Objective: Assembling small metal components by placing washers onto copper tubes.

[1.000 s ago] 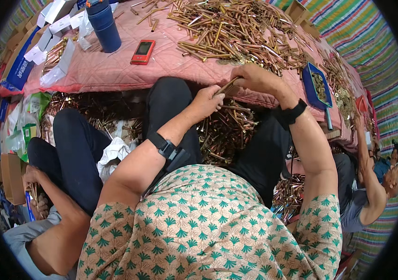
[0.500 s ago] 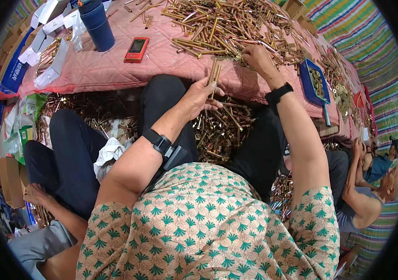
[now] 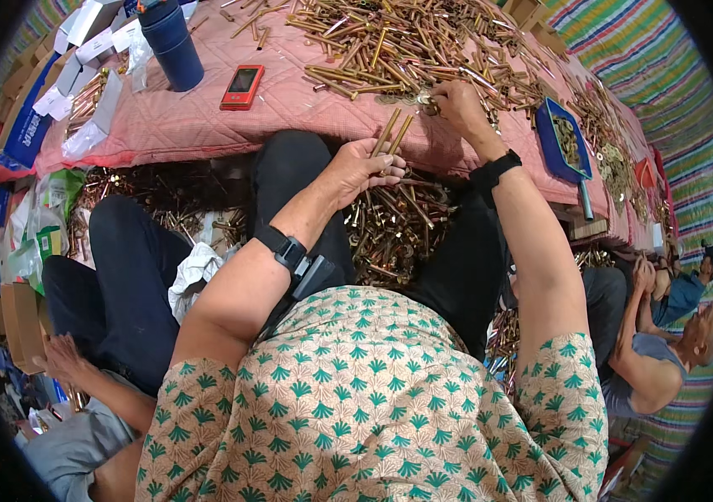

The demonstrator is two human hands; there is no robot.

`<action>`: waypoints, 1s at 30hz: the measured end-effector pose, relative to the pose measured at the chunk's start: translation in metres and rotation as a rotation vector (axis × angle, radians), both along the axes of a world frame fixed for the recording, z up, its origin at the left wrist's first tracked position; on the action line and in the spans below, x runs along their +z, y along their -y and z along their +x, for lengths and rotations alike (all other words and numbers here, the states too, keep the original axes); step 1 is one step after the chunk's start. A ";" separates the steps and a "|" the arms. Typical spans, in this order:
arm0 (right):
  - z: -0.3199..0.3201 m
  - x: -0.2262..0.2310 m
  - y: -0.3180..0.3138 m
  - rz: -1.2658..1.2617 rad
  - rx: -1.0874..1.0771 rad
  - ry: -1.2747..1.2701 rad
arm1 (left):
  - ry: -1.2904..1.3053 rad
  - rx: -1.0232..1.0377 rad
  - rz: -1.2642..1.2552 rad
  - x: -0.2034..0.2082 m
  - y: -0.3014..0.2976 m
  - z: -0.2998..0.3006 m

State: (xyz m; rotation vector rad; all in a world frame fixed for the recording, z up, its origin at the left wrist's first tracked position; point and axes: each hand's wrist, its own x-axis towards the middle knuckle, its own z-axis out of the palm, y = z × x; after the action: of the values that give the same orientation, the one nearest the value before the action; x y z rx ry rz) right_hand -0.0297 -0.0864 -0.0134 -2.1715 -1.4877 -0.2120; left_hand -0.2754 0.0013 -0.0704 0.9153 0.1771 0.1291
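My left hand (image 3: 363, 172) is closed round two long brass-coloured metal rods (image 3: 388, 132), held just off the near edge of the table. They stick up from the fingers, a little apart, and their lower ends are hidden in the hand. At the near edge of a big heap of similar rods (image 3: 398, 50), my right hand (image 3: 459, 109) has its fingertips drawn together. Flat ring-like washers (image 3: 411, 98) lie beside those fingertips; whatever they grip is too small to make out.
A pink quilted cloth (image 3: 306, 109) covers the table. On it stand a dark blue cup (image 3: 174, 50), a red device (image 3: 242, 87) and a blue tray of washers (image 3: 559, 138). More metal parts (image 3: 394, 238) lie below, between my knees. Other people sit at left and right (image 3: 657, 368).
My left hand has curled its fingers further round the rods, which now lean more to the right. My right hand stays at the heap's edge, shifted only slightly.
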 end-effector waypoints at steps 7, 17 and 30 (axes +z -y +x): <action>-0.035 0.012 0.019 0.141 -0.115 -0.405 | -0.072 0.037 -0.037 -0.001 -0.001 0.003; -0.099 0.007 0.025 0.291 -0.011 -0.337 | -0.169 -0.023 0.095 0.012 0.005 0.000; -0.110 0.017 0.025 0.382 0.142 0.048 | -0.064 -0.024 -0.110 0.009 0.004 0.000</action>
State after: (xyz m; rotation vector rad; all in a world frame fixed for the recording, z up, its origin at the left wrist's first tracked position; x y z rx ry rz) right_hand -0.1393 -0.1118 0.0036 -1.7633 -1.4815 -0.4610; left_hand -0.2759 -0.0029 -0.0614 0.8121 0.2301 0.0674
